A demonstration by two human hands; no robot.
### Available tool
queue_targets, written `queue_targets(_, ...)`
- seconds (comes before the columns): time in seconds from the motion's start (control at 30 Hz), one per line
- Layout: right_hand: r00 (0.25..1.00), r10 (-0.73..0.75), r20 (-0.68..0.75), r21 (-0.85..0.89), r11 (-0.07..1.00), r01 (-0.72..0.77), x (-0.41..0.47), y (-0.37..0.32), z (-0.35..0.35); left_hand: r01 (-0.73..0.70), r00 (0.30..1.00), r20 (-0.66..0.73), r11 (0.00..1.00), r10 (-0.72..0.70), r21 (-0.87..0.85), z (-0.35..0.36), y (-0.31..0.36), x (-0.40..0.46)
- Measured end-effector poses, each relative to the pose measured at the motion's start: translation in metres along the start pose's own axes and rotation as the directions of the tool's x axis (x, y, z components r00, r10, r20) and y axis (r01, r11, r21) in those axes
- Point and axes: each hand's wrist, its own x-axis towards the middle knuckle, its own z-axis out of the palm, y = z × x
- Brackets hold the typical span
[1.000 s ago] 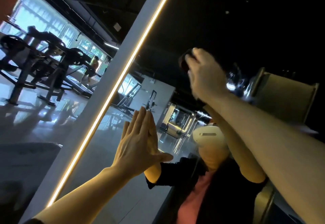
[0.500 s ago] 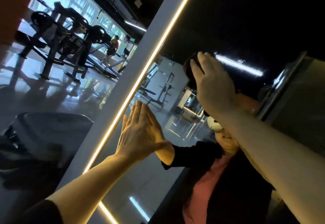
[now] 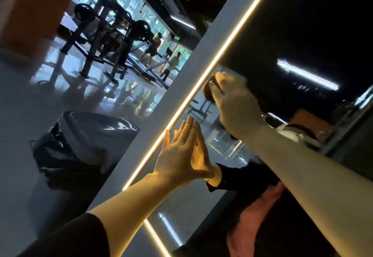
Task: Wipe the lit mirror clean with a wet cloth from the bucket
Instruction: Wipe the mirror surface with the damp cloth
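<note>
The lit mirror [image 3: 314, 34] fills the right side, with a glowing strip [image 3: 228, 42] along its grey frame. My left hand [image 3: 181, 155] lies flat against the glass near the strip, fingers straight and pointing up. My right hand [image 3: 236, 103] is higher up and presses a dark cloth [image 3: 207, 92] onto the glass close to the strip; only a dark edge of the cloth shows past my fingers. My own reflection in a black and pink top appears low in the mirror. No bucket is in view.
A grey bin with a black liner [image 3: 84, 139] stands on the floor left of the frame. Gym machines [image 3: 113, 34] and people on treadmills [image 3: 155, 50] are further back by the windows. An orange pillar [image 3: 34, 8] rises at the far left.
My right hand with the cloth has slid left across the glass toward the light strip. The view has swung right and down. My left hand stays flat on the glass.
</note>
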Motion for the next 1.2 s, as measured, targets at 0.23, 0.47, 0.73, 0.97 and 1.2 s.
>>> queue_targets(0.23,0.982,0.172,-0.072,-0.008,0.985,-0.173,0.037,0.022,-0.004,0.033,0.999,0.015,0.998,-0.034,0.061,0.01,-0.01,-0.02)
queue_targets(0.47,0.987,-0.155,0.04,0.098,0.984,0.15,-0.002,-0.036,0.013,0.007,0.998,0.069,0.997,-0.013,0.081,0.008,-0.016,-0.02)
queue_targets(0.73,0.996,0.081,0.042,-0.015,0.997,-0.081,-0.017,0.036,-0.03,-0.021,0.999,-0.045,0.997,0.017,-0.072,-0.022,0.009,-0.017)
queue_targets(0.97,0.952,-0.263,0.155,0.02,0.965,0.263,-0.093,0.038,-0.045,-0.054,0.996,-0.077,0.962,0.034,-0.269,-0.024,0.067,-0.008)
queue_targets(1.2,0.992,-0.109,0.068,0.054,0.993,0.105,-0.157,0.057,-0.059,-0.169,0.983,-0.097,0.971,0.154,-0.172,-0.003,0.108,-0.021)
